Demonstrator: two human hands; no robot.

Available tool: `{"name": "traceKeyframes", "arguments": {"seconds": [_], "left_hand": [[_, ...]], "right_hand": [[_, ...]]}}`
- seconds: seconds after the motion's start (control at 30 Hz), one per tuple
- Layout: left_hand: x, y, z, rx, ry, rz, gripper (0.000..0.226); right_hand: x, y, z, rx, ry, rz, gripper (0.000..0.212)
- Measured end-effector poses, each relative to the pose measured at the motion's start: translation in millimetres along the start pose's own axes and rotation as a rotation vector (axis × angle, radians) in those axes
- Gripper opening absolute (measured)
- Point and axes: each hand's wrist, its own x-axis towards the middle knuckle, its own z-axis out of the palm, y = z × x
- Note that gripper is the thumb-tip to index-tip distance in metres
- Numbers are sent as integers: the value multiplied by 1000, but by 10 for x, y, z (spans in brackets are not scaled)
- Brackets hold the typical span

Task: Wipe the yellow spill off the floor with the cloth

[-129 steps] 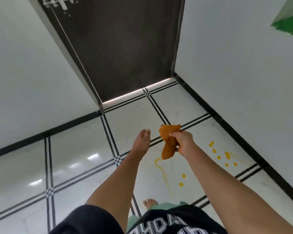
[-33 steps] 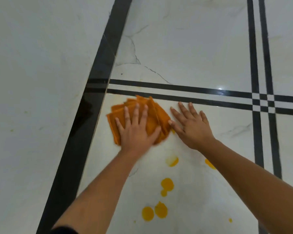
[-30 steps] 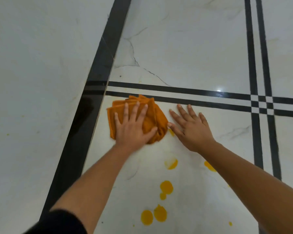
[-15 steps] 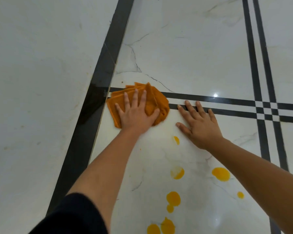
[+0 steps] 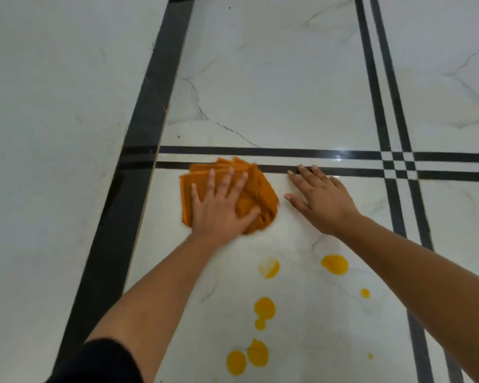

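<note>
Left hand (image 5: 219,208) is flat on the folded orange cloth (image 5: 257,194), fingers straight and spread, palm pressing it to the floor (image 5: 274,78), not gripping it. The cloth's far edge sits on the black double stripe (image 5: 329,161) just past my fingertips. Right hand (image 5: 321,200) is also flat with straight fingers, bare on the tile just thumb-side of the cloth. There looks to be a small gap between them and it holds nothing, so I read it as a brace. Key relation: none of the yellow spill (image 5: 264,308) I can see is under the cloth. It all lies wrist-side of both palms, back toward me. The drops string out roughly along the line of my left forearm, offset to its thumb side. The pale half-wiped drop (image 5: 268,268) is nearest, just behind the heel of my left palm. A bigger drop (image 5: 334,264) sits behind my right wrist, beside that forearm. The left hand has the cloth and is nearer the main string, so my call is to drag straight back along that axis, then sweep toward the right arm for the outliers
</note>
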Motion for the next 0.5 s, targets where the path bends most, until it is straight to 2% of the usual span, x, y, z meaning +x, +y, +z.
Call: {"name": "traceKeyframes", "arguments": {"seconds": [0.07,0.13,0.23,0.3,0.33,0.43,0.5], "left_hand": [[180,79,-35,-87,-4,-207,81],[39,312,15,-87,14,-246,81],[-636,581,190,0,52,63,81],[-700,517,191,12,36,125,81],[-592,486,167,9,18,81,80],[-298,623,25,-119,-98,-267,78],[-384,827,17,-155,-152,-322,79]], "right_hand": [[-80,35,23,1,-10,-23,59],[-129,113,9,-1,10,-53,58],[-186,280,-34,51,88,-30,57],[-254,367,-64,78,94,-9,56],[-293,391,-68,77,85,-16,56],[-450,412,-41,79,62,-34,57],[-533,392,-8,73,47,-46,57]]}}
